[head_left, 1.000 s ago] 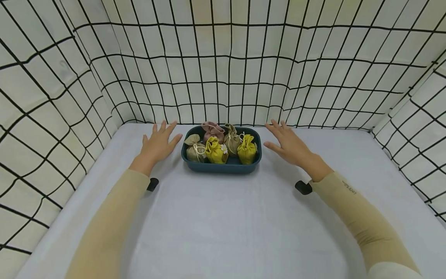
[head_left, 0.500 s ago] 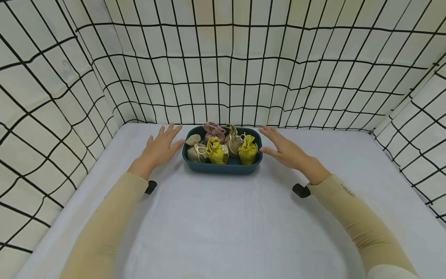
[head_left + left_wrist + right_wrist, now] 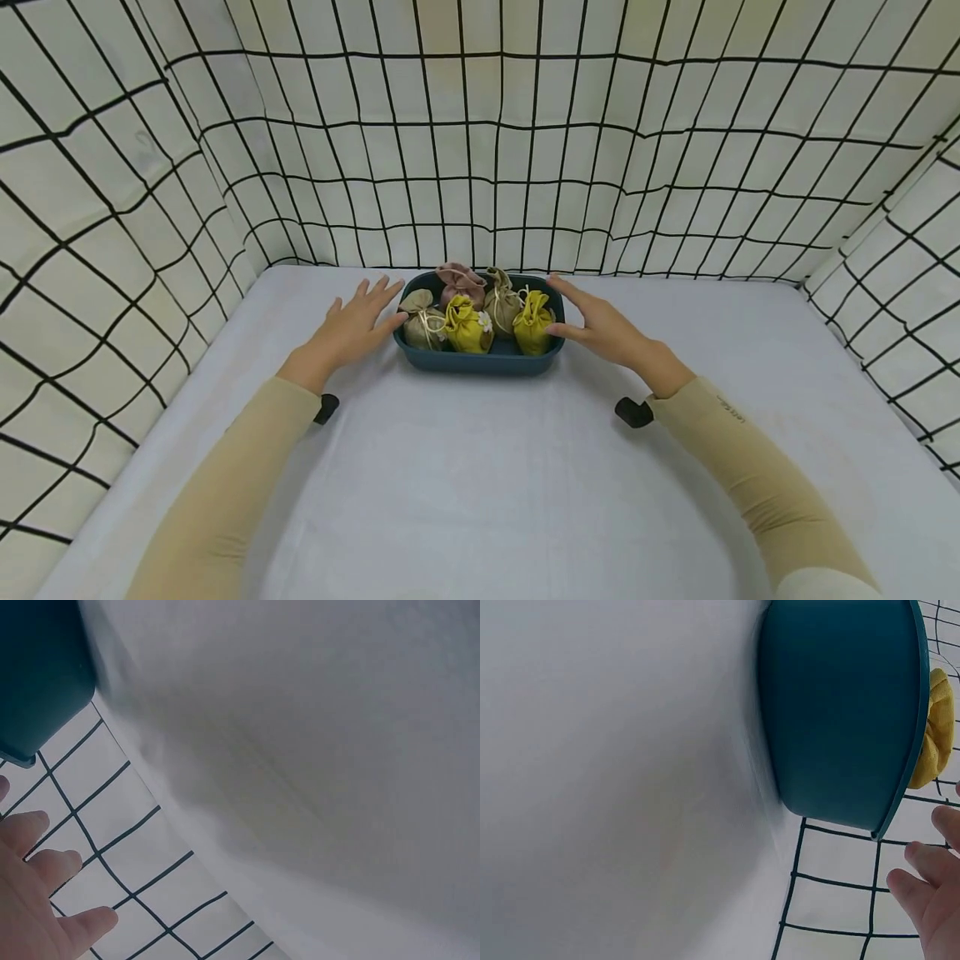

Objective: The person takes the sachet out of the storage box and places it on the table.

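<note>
A dark teal tray (image 3: 480, 361) sits at the back middle of the white table and holds several small drawstring pouches: two yellow (image 3: 467, 325), two tan (image 3: 422, 319), one pink (image 3: 459, 283). My left hand (image 3: 352, 327) lies flat with straight fingers, its fingertips at the tray's left rim. My right hand (image 3: 596, 325) is flat too, thumb and fingertips at the tray's right rim. In the right wrist view the tray wall (image 3: 840, 712) fills the top, with fingertips (image 3: 930, 862) beside it. The left wrist view shows the tray corner (image 3: 37, 675) and straight fingers (image 3: 45, 900).
White cloth walls with a black grid (image 3: 480, 150) enclose the table on the left, back and right. The white table top (image 3: 480, 483) stretches from the tray toward me. Black wrist camera mounts (image 3: 633, 412) show under both beige sleeves.
Both hands have slid inward from either side toward the tray, and now reach its left and right rims. The tray and pouches have not moved.
</note>
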The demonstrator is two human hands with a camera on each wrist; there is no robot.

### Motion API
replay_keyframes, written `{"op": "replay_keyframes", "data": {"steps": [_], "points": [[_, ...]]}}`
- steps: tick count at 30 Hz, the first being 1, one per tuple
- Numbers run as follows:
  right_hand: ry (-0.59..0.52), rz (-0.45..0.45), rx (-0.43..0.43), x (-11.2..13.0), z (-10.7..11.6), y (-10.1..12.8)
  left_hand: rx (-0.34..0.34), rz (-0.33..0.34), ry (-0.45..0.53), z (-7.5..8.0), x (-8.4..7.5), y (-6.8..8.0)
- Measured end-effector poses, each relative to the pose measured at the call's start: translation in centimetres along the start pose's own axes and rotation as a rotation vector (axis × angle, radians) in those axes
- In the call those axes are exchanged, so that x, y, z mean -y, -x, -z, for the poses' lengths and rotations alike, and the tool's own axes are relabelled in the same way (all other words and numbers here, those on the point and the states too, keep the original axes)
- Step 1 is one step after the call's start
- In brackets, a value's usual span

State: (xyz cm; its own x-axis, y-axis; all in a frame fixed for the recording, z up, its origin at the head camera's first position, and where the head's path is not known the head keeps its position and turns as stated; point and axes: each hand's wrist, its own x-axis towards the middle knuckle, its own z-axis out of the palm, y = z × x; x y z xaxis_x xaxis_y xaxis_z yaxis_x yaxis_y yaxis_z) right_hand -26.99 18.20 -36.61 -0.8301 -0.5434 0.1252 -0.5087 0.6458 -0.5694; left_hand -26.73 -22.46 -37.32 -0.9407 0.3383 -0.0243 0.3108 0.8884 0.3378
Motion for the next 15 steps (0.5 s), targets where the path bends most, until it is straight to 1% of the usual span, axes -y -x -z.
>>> {"op": "replay_keyframes", "data": {"steps": [7,12,15], "points": [[-0.050,-0.031,0.010,0.17,-0.56,-0.54,0.020,-0.016,-0.008,-0.17,-0.29,0.33],[-0.089,-0.029,0.019,0.02,-0.71,-0.71,0.024,-0.027,-0.007,-0.35,-0.26,0.32],[-0.095,-0.027,0.026,-0.02,-0.70,-0.86,0.021,-0.034,-0.007,-0.47,-0.18,0.19]]}}
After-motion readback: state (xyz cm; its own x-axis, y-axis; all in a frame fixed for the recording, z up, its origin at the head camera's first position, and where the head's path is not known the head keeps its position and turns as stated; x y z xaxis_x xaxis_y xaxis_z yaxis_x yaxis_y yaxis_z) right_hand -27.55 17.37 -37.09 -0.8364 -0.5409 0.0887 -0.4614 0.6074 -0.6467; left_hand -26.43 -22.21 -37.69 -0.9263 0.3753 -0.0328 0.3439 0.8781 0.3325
